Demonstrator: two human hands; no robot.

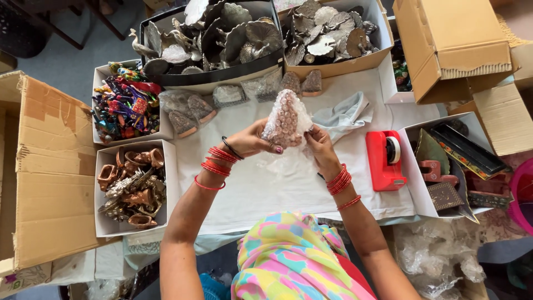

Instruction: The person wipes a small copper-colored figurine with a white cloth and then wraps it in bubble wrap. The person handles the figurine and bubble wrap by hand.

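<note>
A cone-shaped ornament wrapped in bubble wrap (286,118) is held up over the white-covered table (266,189). My left hand (251,141) grips its lower left side, and my right hand (320,145) pinches the wrap at its lower right. Both wrists carry red bangles. A loose piece of clear wrap lies on the table just below the hands.
A red tape dispenser (385,160) stands right of my hands. Wrapped ornaments (191,111) lie in a row behind. Boxes of metal leaf ornaments (222,33), colourful figures (125,105) and copper pieces (133,189) sit left and back. Cardboard cartons (44,166) flank both sides.
</note>
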